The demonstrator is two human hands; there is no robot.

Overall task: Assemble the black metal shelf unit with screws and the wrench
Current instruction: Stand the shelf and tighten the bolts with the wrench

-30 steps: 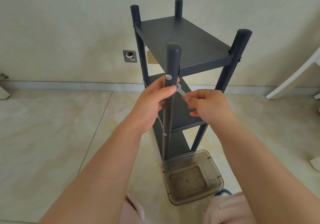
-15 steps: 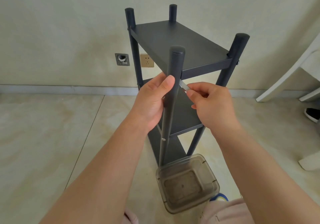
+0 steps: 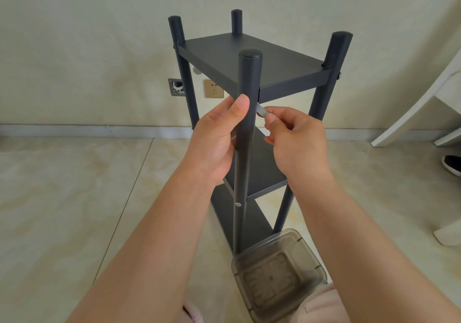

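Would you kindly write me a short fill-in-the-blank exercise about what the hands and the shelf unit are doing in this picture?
1. The left hand grips the nearest ____ of the black shelf unit.
2. The right hand pinches a small silver ____.
3. A clear plastic container sits on the ____ at the unit's foot.
4. The unit stands ____.

Missing words: post; wrench; floor; upright
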